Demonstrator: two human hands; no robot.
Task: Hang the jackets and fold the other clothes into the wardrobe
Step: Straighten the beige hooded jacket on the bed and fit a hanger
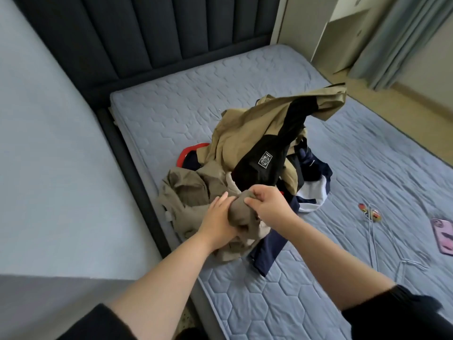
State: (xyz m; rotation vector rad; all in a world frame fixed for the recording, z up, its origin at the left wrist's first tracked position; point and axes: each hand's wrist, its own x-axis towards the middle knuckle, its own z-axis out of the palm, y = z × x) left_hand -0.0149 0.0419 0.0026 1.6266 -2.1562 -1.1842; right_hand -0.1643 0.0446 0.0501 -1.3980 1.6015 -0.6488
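barely started: sorting the heap on the bed

head view: pinching the olive garment (191, 190) with right hand (269, 204), grip clamped on a bunched fold; pressing left hand (218, 217) flat alongside, fingers straight. heaped on the mattress (171, 99): khaki-and-black jacket (245, 133), navy-and-white garment (311, 190). nearby, wire hangers (375, 231), unused. judged: no hanging or folding done.
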